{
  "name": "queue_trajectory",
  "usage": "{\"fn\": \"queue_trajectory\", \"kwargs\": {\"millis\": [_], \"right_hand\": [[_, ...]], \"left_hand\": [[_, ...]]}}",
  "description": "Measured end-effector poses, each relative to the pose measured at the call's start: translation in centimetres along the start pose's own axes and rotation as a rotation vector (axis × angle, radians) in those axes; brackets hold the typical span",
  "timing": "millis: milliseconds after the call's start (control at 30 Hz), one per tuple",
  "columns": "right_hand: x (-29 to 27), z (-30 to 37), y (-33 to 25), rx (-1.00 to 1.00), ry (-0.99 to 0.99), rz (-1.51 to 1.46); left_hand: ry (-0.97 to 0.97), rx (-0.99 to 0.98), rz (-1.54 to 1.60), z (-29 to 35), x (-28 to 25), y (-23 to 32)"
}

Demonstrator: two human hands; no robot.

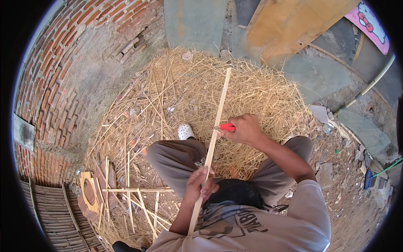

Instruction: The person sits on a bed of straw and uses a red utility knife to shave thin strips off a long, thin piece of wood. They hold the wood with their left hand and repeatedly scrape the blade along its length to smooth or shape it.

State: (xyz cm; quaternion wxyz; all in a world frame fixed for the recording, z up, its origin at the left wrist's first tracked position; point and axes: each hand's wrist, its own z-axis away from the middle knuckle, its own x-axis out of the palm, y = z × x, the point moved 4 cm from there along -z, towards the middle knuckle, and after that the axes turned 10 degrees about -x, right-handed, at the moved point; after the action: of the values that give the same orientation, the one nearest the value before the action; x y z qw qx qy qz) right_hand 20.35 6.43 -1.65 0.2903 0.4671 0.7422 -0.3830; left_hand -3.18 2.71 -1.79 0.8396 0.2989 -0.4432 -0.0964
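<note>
Head view, looking down: a weathered red brick wall (63,75) curves around from nine to eleven o'clock. A flat grey sheet (195,25) leans at twelve, a broad brown wooden board (294,25) at one, and a pink panel with a white cartoon figure (367,21) at two. A heap of dry, straw-coloured shavings (268,92) covers the middle ground, and loose thin pale sticks (138,190) lie crisscrossed around eight. Bent legs in grey-brown trousers (174,161) crowd the strip on both sides, a white perforated clog (184,131) just left of centre.

The long, flat, pale wooden strip (221,98) runs from just past twelve down toward half past six, straight and smooth-edged. The left hand (200,185) closes around its lower part; the right hand (243,129), near the centre, grips a small red-handled tool (227,126) whose tip meets the strip.

That tip is too small to make out clearly, and the fingers cover much of the handle. The other foot is hidden, and dark lens edges cut off the surroundings.
</note>
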Motion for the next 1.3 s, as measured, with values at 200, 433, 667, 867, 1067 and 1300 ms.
{"fn": "queue_trajectory", "kwargs": {"millis": [200,433,667,867,1067,1300], "right_hand": [[0.4,0.6,-1.9,-0.139,-0.004,-0.061],[-0.1,-0.1,-0.1,-0.150,0.064,0.039],[-0.7,-1.0,3.6,-0.087,0.122,0.113],[-1.8,-1.5,6.8,0.075,0.111,0.203],[-2.7,-1.2,8.1,-0.029,0.221,0.262],[-4.2,-1.9,13.8,0.073,0.313,0.404]], "left_hand": [[-0.020,-0.027,0.112,-0.1,-0.4,-0.4],[-0.114,-0.067,0.175,0.0,0.4,0.0],[-0.127,-0.096,0.201,0.5,0.1,-0.9],[-0.132,-0.149,0.147,1.1,0.5,-2.0],[-0.152,-0.143,0.109,1.4,0.7,-2.1],[-0.117,-0.183,0.060,1.7,0.7,-2.5]]}}
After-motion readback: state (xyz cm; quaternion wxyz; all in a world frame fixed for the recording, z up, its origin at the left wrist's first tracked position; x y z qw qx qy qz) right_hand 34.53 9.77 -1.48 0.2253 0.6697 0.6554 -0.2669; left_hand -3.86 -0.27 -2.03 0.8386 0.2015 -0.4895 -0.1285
